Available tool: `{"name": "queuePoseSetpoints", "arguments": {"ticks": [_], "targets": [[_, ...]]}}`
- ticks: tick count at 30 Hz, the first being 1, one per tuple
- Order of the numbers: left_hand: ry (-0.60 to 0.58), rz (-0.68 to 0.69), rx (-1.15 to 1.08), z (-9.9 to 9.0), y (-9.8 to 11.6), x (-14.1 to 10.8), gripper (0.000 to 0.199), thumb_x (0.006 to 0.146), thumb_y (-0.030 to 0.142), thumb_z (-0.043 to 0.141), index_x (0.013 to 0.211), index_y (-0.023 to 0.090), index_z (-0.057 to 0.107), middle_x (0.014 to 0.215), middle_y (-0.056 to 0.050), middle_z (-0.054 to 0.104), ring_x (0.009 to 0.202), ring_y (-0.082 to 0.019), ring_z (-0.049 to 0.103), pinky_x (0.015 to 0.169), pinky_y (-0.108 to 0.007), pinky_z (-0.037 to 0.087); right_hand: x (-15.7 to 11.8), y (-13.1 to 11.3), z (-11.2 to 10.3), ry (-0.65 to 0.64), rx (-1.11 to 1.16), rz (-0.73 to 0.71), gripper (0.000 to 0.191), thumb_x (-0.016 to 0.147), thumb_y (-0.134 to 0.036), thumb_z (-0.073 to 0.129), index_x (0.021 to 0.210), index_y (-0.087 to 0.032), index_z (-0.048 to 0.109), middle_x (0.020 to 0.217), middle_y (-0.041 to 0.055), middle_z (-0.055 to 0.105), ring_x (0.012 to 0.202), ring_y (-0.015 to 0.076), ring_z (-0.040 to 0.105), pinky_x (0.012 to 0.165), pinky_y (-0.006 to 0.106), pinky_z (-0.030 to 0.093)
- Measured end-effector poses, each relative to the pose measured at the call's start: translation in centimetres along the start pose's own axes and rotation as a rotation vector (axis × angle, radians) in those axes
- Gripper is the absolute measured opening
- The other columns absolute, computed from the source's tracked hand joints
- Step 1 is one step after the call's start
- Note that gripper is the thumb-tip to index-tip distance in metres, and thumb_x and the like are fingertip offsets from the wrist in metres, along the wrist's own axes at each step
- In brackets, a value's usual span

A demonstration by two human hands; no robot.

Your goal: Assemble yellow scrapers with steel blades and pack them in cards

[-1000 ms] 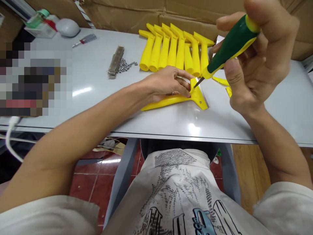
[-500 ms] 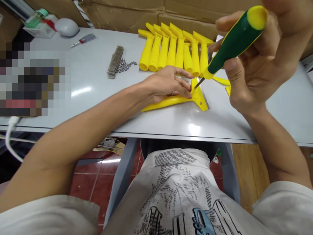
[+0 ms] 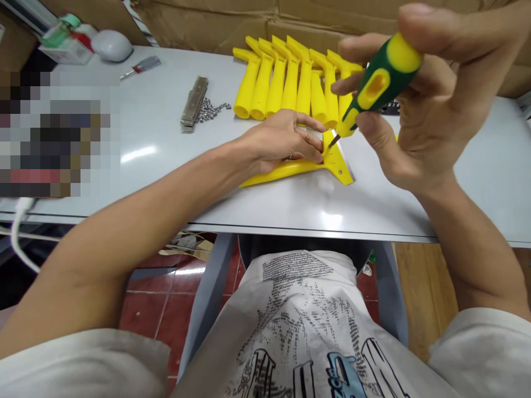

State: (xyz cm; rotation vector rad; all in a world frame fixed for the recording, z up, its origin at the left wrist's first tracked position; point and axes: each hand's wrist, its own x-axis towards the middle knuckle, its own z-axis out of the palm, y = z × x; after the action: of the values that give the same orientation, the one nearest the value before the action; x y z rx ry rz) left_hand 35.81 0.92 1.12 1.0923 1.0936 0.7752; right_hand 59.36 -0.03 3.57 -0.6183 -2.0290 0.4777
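Observation:
On the white table lies a yellow scraper with a wide head, a thin metal blade along its right edge and one screw showing near its lower corner. My left hand grips the scraper where the handle meets the head and presses it on the table. My right hand holds a green and yellow screwdriver, tilted, thumb and fingers around its handle. The screwdriver's tip touches the upper part of the scraper's head; any screw under the tip cannot be made out.
Behind my left hand stand several yellow scraper handles in a row. Left of them are stacked metal blades and a pile of screws. Farther left lie another screwdriver and a white rounded object. Cardboard borders the back.
The screwdriver's handle has turned, its yellow inset now facing me, and has tipped lower and left with my right hand. My left hand and the scraper stay nearly in place.

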Motion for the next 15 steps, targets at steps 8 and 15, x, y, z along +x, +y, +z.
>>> {"name": "queuePoseSetpoints", "arguments": {"ticks": [8,15], "targets": [[0.003,-0.004,-0.007,0.6,0.5,-0.7,0.05,0.081,-0.02,0.083,0.116,0.013,0.071,0.088,-0.002,0.082,0.086,-0.019,0.081,0.102,-0.039,0.062,-1.1,1.2,0.2,0.205,-0.298,-0.152,0.049,0.118,-0.069,0.064,0.153,-0.035,0.07,0.132,0.0009,0.08,0.165,0.0393,0.067,0.109,0.038,0.074],[0.007,-0.009,-0.006,0.5,0.4,-0.4,0.05,0.081,-0.019,0.084,0.116,0.014,0.071,0.089,-0.001,0.084,0.082,-0.018,0.082,0.089,-0.032,0.065,-0.1,-0.1,0.1,0.17,-0.065,0.079,0.063,0.104,-0.078,0.08,0.147,-0.034,0.065,0.137,0.0,0.075,0.152,0.0372,0.076,0.12,0.046,0.07]]}}
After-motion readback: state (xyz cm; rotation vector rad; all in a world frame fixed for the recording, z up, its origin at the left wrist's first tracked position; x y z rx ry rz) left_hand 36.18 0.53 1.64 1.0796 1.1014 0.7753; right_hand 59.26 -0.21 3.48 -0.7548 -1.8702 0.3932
